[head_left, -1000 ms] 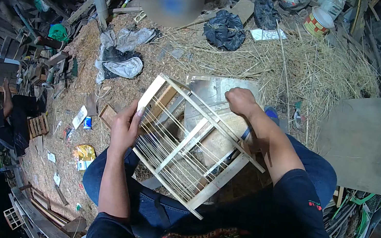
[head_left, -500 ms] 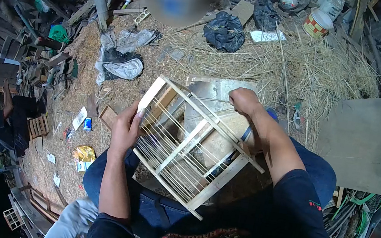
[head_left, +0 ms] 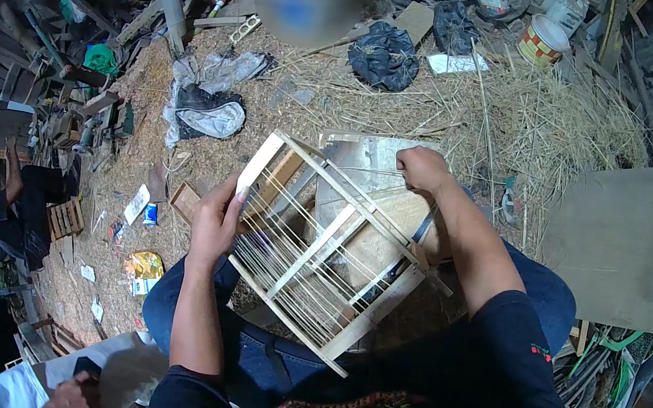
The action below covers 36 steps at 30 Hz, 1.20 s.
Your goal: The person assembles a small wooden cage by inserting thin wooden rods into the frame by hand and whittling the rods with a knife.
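Head view: I read the left hand (head_left: 214, 223) gripping the wooden frame (head_left: 317, 254), long axis far-left to near-right; right hand (head_left: 423, 170) clenched beyond, contents unclear.

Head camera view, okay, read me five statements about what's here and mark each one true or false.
1. The left hand holds the pale, thin-rodded wooden frame. True.
2. The right hand is spread flat. False: it is curled into a fist.
3. The flat, greyish rectangular board is right of the frame in the picture. True.
4. The round white bucket with red-and-yellow checks is at the picture's lower left. False: the bucket is at the upper right.
5. The small blue-and-white container is left of the frame in the picture. True.
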Each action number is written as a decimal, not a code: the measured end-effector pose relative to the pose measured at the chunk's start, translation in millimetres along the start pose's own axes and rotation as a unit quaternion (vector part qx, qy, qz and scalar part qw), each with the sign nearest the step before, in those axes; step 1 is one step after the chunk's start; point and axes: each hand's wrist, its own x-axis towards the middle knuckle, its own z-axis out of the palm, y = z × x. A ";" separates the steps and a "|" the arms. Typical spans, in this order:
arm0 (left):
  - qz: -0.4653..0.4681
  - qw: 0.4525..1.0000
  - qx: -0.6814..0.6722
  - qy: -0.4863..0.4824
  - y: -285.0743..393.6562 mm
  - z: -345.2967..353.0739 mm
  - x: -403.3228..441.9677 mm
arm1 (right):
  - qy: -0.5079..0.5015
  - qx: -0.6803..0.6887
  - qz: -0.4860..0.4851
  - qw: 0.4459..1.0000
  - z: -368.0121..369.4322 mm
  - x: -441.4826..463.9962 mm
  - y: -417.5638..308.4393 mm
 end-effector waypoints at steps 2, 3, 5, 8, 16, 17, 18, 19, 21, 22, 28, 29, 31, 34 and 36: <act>-0.001 1.000 0.003 -0.002 -1.5 0.0 0.0 | 0.008 0.027 0.003 1.000 1.4 2.5 4.9; 0.002 1.000 0.012 -0.002 -2.2 -0.1 0.4 | 0.004 0.032 0.000 0.999 0.4 3.9 6.6; 0.004 1.000 0.020 -0.002 -2.3 -0.4 -0.1 | 0.001 0.038 -0.003 0.999 0.4 4.7 8.3; 0.004 1.000 0.008 0.005 1.6 0.1 -0.3 | 0.016 0.051 0.028 0.998 -9.8 1.1 5.0; 0.013 1.000 -0.012 0.002 13.1 -2.2 1.0 | 0.107 0.262 0.044 0.958 -16.2 -1.5 23.3; 0.014 1.000 -0.013 0.004 11.7 -2.1 1.2 | 0.109 0.261 0.043 0.958 -15.4 0.4 24.5; 0.004 1.000 -0.012 -0.003 12.6 -2.5 2.2 | 0.139 0.280 0.061 0.948 -15.6 2.4 24.7; -0.007 1.000 -0.012 -0.009 14.1 -3.0 3.3 | 0.170 0.299 0.078 0.936 -11.4 7.0 29.3; -0.004 1.000 -0.007 -0.013 20.6 -4.9 5.6 | 0.234 0.305 -0.017 0.923 -11.4 10.4 35.9; -0.003 1.000 -0.001 -0.019 23.8 -5.6 7.1 | 0.188 0.364 0.025 0.912 -26.1 4.6 30.1; 0.008 1.000 0.013 -0.014 60.1 -5.0 15.8 | 0.082 0.579 0.049 0.810 -97.6 -39.1 -9.4; 0.000 0.999 0.029 -0.024 66.9 -6.0 18.0 | 0.086 0.575 0.049 0.812 -105.4 -47.5 -14.1; -0.008 0.999 0.025 -0.029 65.2 1.9 22.6 | 0.084 0.567 0.041 0.818 -130.7 -75.3 -38.9; 0.009 0.999 0.021 -0.033 69.2 8.5 27.2 | 0.091 0.525 0.032 0.846 -152.6 -111.2 -61.9; 0.016 0.999 0.020 -0.034 72.2 9.5 28.4 | 0.140 0.428 0.010 0.893 -149.3 -132.8 -76.1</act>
